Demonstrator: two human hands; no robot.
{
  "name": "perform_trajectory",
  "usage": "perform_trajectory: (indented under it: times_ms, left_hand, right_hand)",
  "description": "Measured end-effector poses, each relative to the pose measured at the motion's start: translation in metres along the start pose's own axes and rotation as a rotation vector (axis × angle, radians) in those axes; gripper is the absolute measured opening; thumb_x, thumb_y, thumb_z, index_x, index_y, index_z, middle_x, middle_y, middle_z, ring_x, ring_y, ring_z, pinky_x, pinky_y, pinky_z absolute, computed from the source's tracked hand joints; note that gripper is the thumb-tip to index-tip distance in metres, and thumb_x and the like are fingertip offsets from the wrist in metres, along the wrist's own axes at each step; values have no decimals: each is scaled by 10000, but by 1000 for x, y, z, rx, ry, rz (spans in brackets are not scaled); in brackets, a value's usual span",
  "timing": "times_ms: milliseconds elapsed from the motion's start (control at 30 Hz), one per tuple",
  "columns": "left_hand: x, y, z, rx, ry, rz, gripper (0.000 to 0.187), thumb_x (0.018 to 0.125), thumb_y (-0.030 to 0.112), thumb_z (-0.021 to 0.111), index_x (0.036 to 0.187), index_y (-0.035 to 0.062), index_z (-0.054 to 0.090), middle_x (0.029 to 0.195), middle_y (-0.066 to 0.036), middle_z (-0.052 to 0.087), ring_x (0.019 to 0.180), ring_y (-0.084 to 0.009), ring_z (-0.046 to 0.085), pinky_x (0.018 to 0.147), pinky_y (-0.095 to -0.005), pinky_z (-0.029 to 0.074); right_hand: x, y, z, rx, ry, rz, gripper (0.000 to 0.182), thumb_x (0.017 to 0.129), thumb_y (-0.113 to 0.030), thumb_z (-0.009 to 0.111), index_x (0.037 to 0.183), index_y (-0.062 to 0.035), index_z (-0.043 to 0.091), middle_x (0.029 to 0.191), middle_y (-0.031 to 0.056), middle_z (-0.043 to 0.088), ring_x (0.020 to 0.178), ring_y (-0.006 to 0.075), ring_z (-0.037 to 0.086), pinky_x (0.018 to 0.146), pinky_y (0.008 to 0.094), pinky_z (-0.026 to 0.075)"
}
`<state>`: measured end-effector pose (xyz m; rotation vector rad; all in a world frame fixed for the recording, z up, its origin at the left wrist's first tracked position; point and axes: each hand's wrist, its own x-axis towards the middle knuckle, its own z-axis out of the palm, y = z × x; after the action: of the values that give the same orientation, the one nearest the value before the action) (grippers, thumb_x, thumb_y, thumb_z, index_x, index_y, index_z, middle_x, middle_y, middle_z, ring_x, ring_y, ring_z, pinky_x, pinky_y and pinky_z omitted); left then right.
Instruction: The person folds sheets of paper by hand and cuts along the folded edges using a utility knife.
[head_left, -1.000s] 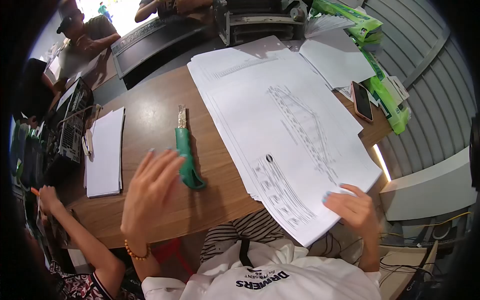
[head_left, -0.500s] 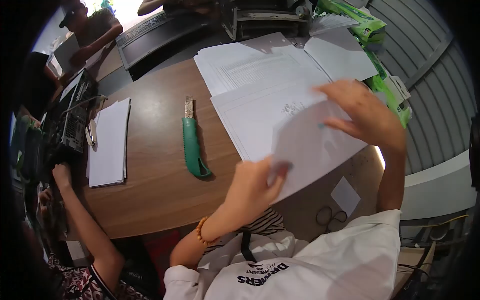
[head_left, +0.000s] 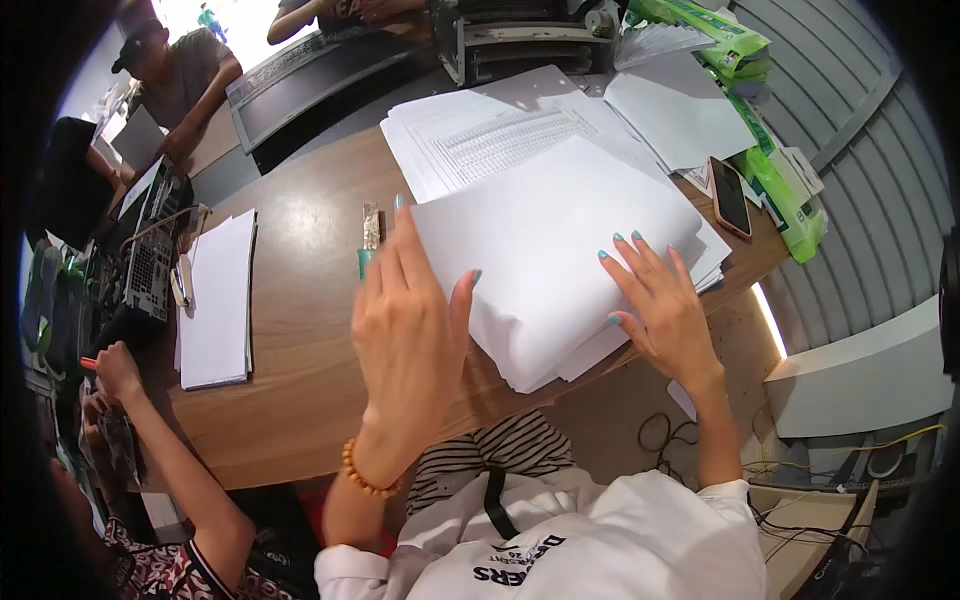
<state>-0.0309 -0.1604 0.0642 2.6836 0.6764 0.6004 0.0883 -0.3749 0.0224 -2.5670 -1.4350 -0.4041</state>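
A blank white sheet of paper (head_left: 550, 235) lies over other sheets near the table's front edge, its near edge curling up. My left hand (head_left: 405, 305), with a beaded bracelet on the wrist, is upright at the sheet's left edge, fingers stretched and thumb apart. Spread fingers of my right hand (head_left: 665, 310) rest on the right part of the same sheet. Beyond them lie more papers (head_left: 510, 140), one with a printed table. A green-handled knife (head_left: 371, 225) is mostly hidden behind my left hand; only its blade and handle top show.
On the left are a paper stack (head_left: 218, 300) and a black electronic unit (head_left: 150, 250). A phone (head_left: 729, 197) and green packages (head_left: 785, 205) lie at the right. A monitor (head_left: 320, 90) stands at the back. A co-worker's hand (head_left: 118, 370) holds something orange.
The page that was raised between my hands is now down on the pile, blank side up. My left hand has moved left, over the knife; my right hand has come lower, uncovering the phone.
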Motion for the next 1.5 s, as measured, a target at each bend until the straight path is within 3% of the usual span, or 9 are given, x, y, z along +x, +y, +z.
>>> perform_trajectory:
  times_ms: [33, 67, 133, 167, 233, 467, 767, 1067, 1500]
  left_hand:
    - [-5, 0, -5, 89, 273, 259, 520, 788, 206, 649, 1170, -93, 463, 1144, -242, 545, 1080, -342, 536, 898, -400, 436]
    - [-9, 4, -8, 99, 266, 260, 520, 788, 206, 649, 1170, -93, 463, 1144, -242, 545, 1080, -342, 536, 898, -400, 436]
    - [-14, 22, -9, 118, 30, 585, 618, 784, 226, 645, 1276, -55, 400, 1337, -243, 366, 1260, -361, 347, 1007, -448, 324]
    - [-16, 24, -1, 0, -141, 651, 561, 829, 248, 580, 1263, -63, 408, 1329, -255, 373, 1270, -392, 322, 1049, -468, 255]
    - [-16, 18, 28, -8, -238, 745, 527, 864, 245, 509, 1270, -70, 391, 1334, -257, 364, 1272, -402, 315, 1050, -479, 248]
    - [0, 0, 68, -44, -282, 788, 486, 920, 277, 400, 1321, 6, 359, 1359, -239, 340, 1300, -391, 271, 1063, -504, 199]
    - [18, -14, 84, -65, -285, 783, 465, 910, 290, 414, 1329, 93, 377, 1347, -235, 354, 1263, -405, 321, 1038, -534, 229]
    - [26, -20, 89, -72, -248, 786, 460, 910, 284, 415, 1326, 92, 376, 1341, -237, 355, 1255, -413, 330, 1026, -555, 236]
    - [26, -22, 94, -59, -231, 788, 470, 909, 285, 420, 1336, 96, 370, 1353, -240, 339, 1268, -404, 315, 1026, -563, 226]
  right_hand:
    - [-2, -2, 0, 9, -6, 0, 507, 844, -341, 551, 1295, -132, 455, 1359, 95, 412, 1270, 288, 361, 1034, 521, 262]
    - [-4, -4, 0, -22, 10, 16, 510, 835, -327, 566, 1292, -127, 458, 1357, 102, 411, 1271, 292, 357, 1032, 524, 264]
    - [-4, -9, 4, -45, 43, 33, 515, 827, -314, 581, 1288, -121, 461, 1355, 110, 410, 1272, 295, 353, 1029, 526, 265]
    - [-6, -11, 5, -47, 51, 41, 518, 819, -297, 592, 1287, -117, 461, 1353, 114, 411, 1272, 297, 354, 1027, 528, 264]
    - [-7, -12, 6, -65, 90, 46, 522, 811, -280, 602, 1286, -114, 462, 1350, 119, 413, 1271, 298, 354, 1026, 529, 264]
    - [-14, -18, 12, -118, 43, 130, 520, 837, -340, 566, 1294, -117, 455, 1351, 124, 407, 1280, 289, 344, 1020, 565, 232]
    - [-5, -25, 17, -110, 36, 193, 523, 836, -328, 570, 1298, -112, 452, 1349, 134, 404, 1282, 299, 337, 1006, 577, 231]
    - [3, -22, 22, -113, 34, 180, 500, 883, -390, 482, 1294, -106, 458, 1350, 133, 400, 1274, 307, 339, 998, 580, 240]
    - [6, -21, 21, -106, -5, 181, 485, 887, -381, 481, 1286, -106, 467, 1347, 139, 408, 1283, 307, 331, 1002, 587, 223]
